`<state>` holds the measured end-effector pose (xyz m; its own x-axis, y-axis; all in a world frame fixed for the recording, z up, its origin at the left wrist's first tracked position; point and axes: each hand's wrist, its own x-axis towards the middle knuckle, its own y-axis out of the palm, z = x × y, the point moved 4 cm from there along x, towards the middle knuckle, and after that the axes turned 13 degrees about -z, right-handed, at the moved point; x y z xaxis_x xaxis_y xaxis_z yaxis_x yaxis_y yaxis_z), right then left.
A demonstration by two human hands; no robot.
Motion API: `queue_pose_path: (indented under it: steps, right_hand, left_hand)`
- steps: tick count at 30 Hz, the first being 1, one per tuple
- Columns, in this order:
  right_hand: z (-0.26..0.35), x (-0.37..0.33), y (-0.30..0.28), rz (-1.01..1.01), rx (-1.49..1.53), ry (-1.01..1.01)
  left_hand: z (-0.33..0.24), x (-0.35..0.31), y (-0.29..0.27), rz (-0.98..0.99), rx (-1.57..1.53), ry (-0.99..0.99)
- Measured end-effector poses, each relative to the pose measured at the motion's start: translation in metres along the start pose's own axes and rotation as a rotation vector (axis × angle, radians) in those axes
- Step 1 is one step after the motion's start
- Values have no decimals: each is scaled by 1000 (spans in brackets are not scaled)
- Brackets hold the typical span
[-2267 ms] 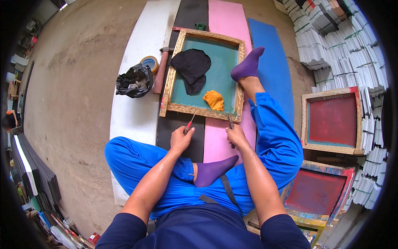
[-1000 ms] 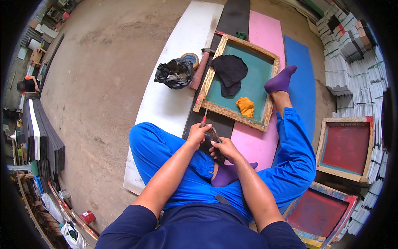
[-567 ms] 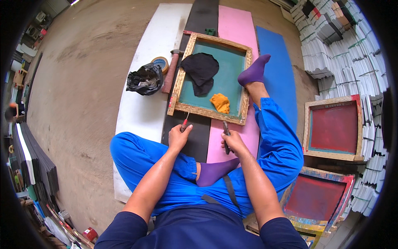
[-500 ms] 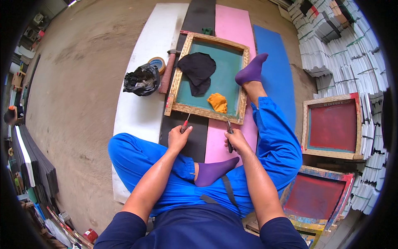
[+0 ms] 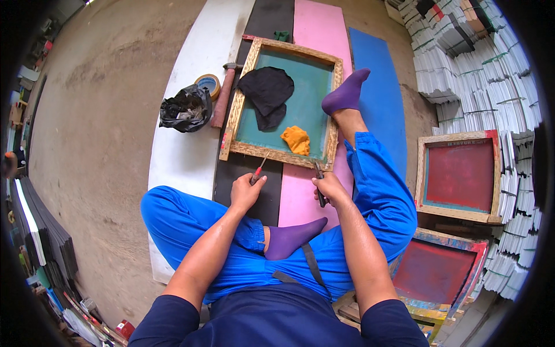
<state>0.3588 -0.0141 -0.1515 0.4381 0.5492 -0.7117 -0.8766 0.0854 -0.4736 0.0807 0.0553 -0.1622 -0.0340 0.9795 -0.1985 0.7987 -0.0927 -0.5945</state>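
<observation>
In front of me lies a wooden screen-printing frame (image 5: 248,149) with green mesh. My left hand (image 5: 245,192) is closed round the red and black handle of a screwdriver (image 5: 259,170); its thin tip points at the frame's near rail. My right hand (image 5: 330,189) grips dark-handled pliers (image 5: 320,184), their jaws at the rail's near right corner. Whether either tool touches the wood I cannot tell. On the mesh rest a crumpled black cloth (image 5: 267,92) and a small orange-yellow cloth (image 5: 296,140).
Left of the frame are a hammer (image 5: 223,98), a tape roll (image 5: 208,84) and a black plastic bag (image 5: 188,110). My purple-socked foot (image 5: 347,93) is against its right side. Further right stand red-mesh frames (image 5: 459,176) and stacked white paper (image 5: 483,87).
The view has shifted slightly, so the frame and items beside it appear further left. The pliers and screwdriver tips are a little closer to the near rail. Both hands keep their tools.
</observation>
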Motion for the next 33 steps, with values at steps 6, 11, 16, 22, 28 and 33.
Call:
queue_pose_path:
  steps: [6,11,16,22,28,33]
  right_hand:
    - [9,2,0,2,-16,56]
    - [3,3,7,-110,0,16]
    - [12,-15,15,-245,-111,7]
    - [4,-14,28,-490,-237,-122]
    - [-16,-8,39,-596,-55,-185]
    - [-41,5,44,-559,140,-269]
  left_hand:
    - [-4,3,-1,43,7,-48]
    - [-5,5,4,40,-21,-50]
    - [-10,6,6,54,-47,-57]
    - [-7,7,8,46,-68,-68]
    - [-23,10,5,49,-100,-108]
    - [-7,12,11,68,-180,-127]
